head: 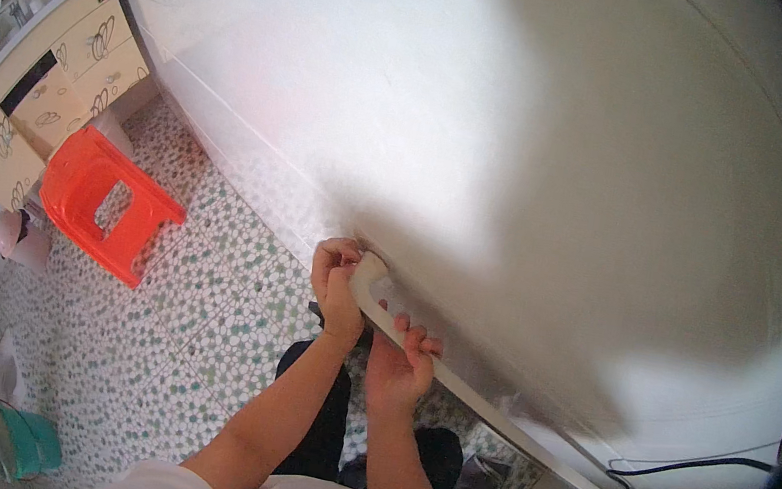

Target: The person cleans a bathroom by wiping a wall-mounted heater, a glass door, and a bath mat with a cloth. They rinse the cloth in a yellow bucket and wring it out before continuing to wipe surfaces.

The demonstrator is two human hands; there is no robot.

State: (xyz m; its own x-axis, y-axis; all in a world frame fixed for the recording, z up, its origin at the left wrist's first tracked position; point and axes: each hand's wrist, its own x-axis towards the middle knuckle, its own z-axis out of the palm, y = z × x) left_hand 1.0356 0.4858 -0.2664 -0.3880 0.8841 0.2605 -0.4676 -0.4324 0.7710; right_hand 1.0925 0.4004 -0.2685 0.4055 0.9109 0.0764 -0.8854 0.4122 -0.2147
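A long, narrow off-white strip (490,415) runs along a white wall (398,94), from the middle of the view to the lower right. Its near-left end is rounded and bends back towards the wall. My left hand (339,286) grips this rounded end with bent fingers; the fingertips are partly hidden behind it. Just to the right, my right hand (408,357) reaches from underneath, palm up, and curls its fingers over the strip's edge. A grey shadowed gap shows between strip and wall. What the strip is made of I cannot tell.
An orange plastic stool (127,235) stands left on the pebble-patterned floor (199,307), before a cream drawer cabinet (77,61). A pink bin (24,239) and teal bucket (32,441) are farther left. A black cable (691,466) hangs at right, near the strip's far end.
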